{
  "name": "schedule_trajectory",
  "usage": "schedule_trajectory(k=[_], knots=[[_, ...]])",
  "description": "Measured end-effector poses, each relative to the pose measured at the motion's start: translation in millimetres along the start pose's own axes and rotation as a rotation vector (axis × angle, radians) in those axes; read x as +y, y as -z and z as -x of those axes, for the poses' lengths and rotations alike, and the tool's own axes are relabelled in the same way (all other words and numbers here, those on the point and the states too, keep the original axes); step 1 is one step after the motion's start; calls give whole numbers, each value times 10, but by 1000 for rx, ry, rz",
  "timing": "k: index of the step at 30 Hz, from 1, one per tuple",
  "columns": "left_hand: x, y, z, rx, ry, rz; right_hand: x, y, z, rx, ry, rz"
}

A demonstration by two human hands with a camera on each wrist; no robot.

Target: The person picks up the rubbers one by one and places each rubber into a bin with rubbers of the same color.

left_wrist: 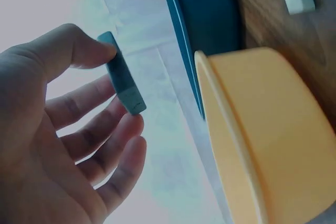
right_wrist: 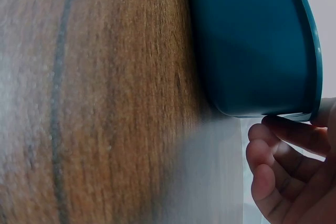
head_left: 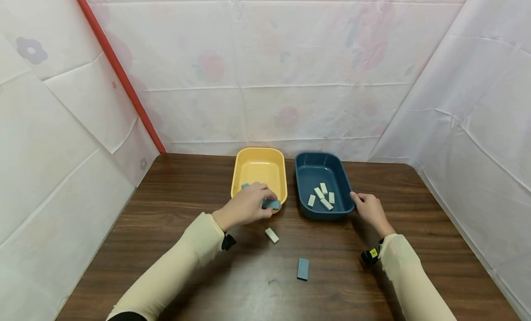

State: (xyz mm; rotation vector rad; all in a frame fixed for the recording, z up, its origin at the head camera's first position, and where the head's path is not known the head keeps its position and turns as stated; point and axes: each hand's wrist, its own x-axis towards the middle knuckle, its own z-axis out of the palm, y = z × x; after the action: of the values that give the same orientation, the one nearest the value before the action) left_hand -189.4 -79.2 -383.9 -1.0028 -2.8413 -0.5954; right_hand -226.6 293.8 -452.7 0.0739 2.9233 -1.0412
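My left hand (head_left: 249,205) pinches a small blue-grey rectangular block (head_left: 271,204) between thumb and fingers, above the near rim of the yellow bin (head_left: 236,173). In the left wrist view, the block (left_wrist: 122,72) tilts away from the palm, with the bin's wall (left_wrist: 278,124) beside it. My right hand (head_left: 370,210) grips the rim of the dark blue bin (head_left: 304,171) at its near right corner, thumb on top and fingers beneath in the right wrist view. Several cream blocks (head_left: 319,192) lie in that bin. Another blue-grey block (head_left: 245,186) shows inside the yellow one, partly hidden by my left hand.
On the brown wooden table (head_left: 174,210) lie a cream block (head_left: 271,235), just in front of the yellow bin, and a blue-grey block (head_left: 303,269) nearer to me. Both bins stand side by side near the white patterned curtain (head_left: 265,72) at the back.
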Motion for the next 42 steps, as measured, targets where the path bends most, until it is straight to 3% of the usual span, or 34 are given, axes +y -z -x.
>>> schedule_trajectory(k=[3,9,19,27,35,42], knots=[[-77,30,-68,32,47,-11,5,-6,4,1,-2,0],[-230,5,-191,58,70,-68,1,-5,14,2,-5,-2],[-331,-88,-349,-111,43,-123,-15,-3,13,-3,1,3],[-373,-210,-454,-139,-36,-172,-32,-4,9,-5,-8,-1],[-386,-302,-545,-233,4,-239,-32,-10,21,-6,-8,-12],[-422,-396,-600,-298,-15,-209,-40,-5,16,-5,-8,-11]])
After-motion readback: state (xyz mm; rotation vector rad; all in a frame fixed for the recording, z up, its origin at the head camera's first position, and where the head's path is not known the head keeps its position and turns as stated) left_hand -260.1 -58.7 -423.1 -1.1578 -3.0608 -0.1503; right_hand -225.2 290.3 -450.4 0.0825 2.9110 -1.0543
